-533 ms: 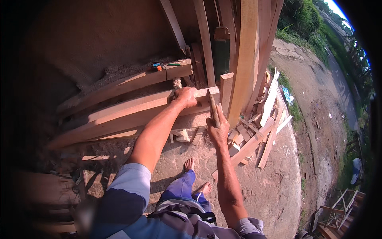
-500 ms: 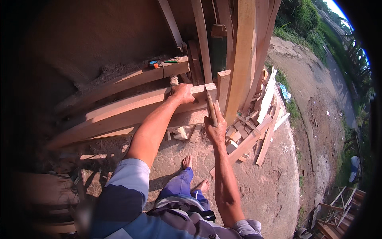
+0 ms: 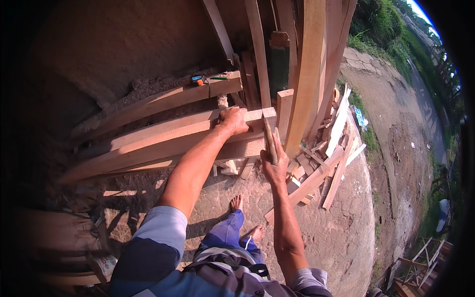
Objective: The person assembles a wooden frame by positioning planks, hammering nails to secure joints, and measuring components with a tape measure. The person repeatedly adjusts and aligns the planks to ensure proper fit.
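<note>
A long pale wooden beam (image 3: 170,129) runs from the left to the middle, raised above the ground on other timber. My left hand (image 3: 232,121) is closed over its top near the right end, fingers wrapped round it. In my right hand (image 3: 275,166) is the wooden handle of what looks like a handsaw (image 3: 270,142), seen nearly edge-on. Its narrow dark blade meets the beam close to the cut end, right of my left hand. Most of the blade is hidden by this angle.
Behind lies another beam (image 3: 153,103) bearing a small blue-and-orange tool (image 3: 198,80) and a green pencil (image 3: 219,77). Tall planks (image 3: 306,69) lean upright at the back. A pile of offcuts (image 3: 316,171) covers the ground at right, near my bare feet (image 3: 236,203).
The whole view has shifted slightly, so the scene sits lower and further right. Both hands keep nearly the same places on the beam and the saw handle.
</note>
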Action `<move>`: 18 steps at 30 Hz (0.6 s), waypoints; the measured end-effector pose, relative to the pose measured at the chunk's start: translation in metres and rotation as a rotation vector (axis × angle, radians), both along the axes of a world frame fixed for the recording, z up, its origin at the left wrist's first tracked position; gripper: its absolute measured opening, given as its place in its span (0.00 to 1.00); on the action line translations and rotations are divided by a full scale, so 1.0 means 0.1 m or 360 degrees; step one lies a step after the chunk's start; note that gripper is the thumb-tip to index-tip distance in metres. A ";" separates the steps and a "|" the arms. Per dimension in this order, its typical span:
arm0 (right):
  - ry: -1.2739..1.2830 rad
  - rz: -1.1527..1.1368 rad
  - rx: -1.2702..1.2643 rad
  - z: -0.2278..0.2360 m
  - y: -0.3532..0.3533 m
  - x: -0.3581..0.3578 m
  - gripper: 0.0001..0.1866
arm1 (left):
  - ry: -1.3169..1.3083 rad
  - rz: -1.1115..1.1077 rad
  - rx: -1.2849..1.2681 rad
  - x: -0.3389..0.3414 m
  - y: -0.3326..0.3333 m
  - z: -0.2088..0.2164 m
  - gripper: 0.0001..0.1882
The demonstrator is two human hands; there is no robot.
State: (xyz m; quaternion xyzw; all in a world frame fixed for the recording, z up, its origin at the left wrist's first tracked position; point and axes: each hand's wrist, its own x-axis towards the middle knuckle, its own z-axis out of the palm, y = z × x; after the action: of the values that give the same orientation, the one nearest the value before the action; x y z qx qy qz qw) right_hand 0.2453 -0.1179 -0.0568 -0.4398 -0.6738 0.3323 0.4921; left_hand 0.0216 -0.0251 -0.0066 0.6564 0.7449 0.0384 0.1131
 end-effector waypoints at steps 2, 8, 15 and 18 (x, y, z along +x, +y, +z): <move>0.0000 -0.0010 -0.0087 -0.03 -0.01 0.00 0.35 | -0.0088 -0.0015 -0.0104 -0.04 0.05 0.05 0.28; -0.0359 -0.0084 -0.0306 0.41 -2.49 1.36 0.33 | -0.0273 -0.0152 -0.0256 -0.24 0.30 0.05 0.36; 0.0039 -0.0008 -0.0237 0.10 -0.72 0.53 0.33 | -0.0086 -0.0047 -0.0034 -0.07 0.06 0.00 0.36; -0.0153 0.0033 -0.0060 -0.10 0.06 0.03 0.37 | -0.0071 0.0002 -0.0017 -0.04 0.04 0.08 0.31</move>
State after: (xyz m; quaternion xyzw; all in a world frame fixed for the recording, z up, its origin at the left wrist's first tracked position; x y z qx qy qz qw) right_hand 0.2487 -0.1123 -0.0667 -0.4576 -0.6948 0.3284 0.4472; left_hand 0.0172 -0.0212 0.0012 0.6544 0.7427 0.0489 0.1332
